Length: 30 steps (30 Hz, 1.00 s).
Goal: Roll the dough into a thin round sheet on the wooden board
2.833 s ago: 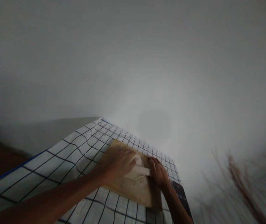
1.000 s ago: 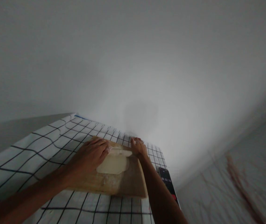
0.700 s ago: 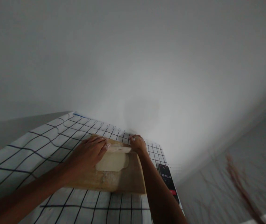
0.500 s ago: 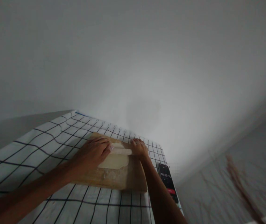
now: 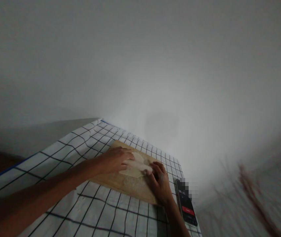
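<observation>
Two hands at work: both are down on a pale sheet of dough, and the picture is blurred, so fine detail is hard to call.
Wall: plain and grey, filling most of the view above the work.
Tabletop (image 5: pixel 63 154): covered by a white cloth with a dark grid; the board sits toward its far right corner.
Board (image 5: pixel 128 187): wooden, lying flat on the cloth, with a dusting of what looks like flour on its near part.
Dough (image 5: pixel 137 166): already flattened into a thin, uneven sheet on the far half of the board, so the flattening looks well along; the outline is ragged, so I judge some shaping is left.
Left hand (image 5: pixel 114 159): palm down, fingers spread flat and pressing the left edge of the dough; closed on nothing that I can make out.
Right hand (image 5: pixel 160 184): fingers curled at the right edge of the dough, near the board's right side; whether it grips a roller there, I cannot tell through the blur.
Dough and hands: the sheet lies between the two hands, touching both.
Phone (image 5: pixel 187 205): dark, screen lit with a red button, lying on the cloth just right of the right wrist, apart from the board.
</observation>
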### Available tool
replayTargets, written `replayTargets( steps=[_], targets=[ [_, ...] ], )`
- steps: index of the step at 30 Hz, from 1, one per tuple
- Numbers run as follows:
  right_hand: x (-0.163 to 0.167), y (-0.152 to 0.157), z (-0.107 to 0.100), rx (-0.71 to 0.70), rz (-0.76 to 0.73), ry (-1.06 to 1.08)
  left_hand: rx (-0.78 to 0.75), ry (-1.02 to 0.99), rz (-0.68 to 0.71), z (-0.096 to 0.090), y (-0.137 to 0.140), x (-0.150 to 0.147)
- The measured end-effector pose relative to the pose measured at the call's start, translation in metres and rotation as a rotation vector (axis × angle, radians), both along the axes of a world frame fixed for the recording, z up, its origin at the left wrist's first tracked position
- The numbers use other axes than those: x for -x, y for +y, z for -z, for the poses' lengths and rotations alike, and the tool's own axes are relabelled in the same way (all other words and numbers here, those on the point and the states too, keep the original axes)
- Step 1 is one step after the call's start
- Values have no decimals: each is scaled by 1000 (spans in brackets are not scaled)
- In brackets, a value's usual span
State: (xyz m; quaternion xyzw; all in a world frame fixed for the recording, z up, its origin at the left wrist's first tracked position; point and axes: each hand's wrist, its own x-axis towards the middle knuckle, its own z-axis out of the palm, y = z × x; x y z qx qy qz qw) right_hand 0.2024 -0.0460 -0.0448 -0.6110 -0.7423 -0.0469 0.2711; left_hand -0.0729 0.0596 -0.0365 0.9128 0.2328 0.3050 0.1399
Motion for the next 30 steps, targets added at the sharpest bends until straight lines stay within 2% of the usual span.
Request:
replayTargets(
  steps=[3,6,12,15,17,19,22,30],
  targets=[
    [13,-10,-4,9,-8,75,48,-39,-43,-12,1,13],
    [25,-7,-9,41,-36,13,55,17,-76,-17,1,21],
    [24,29,-11,91,-124,-247,-130,6,-259,-2,-5,8],
    [24,43,-7,103,-24,-175,-95,14,-325,5,-3,4],
    [28,45,-6,88,38,-81,-59,10,-335,6,-1,5],
    [30,40,-5,78,20,-26,-37,9,-332,4,0,7],
    [32,29,-4,76,-24,-7,-13,14,-318,1,0,9],
    [33,15,-11,113,-10,7,20,30,-243,0,0,11]
  ],
)
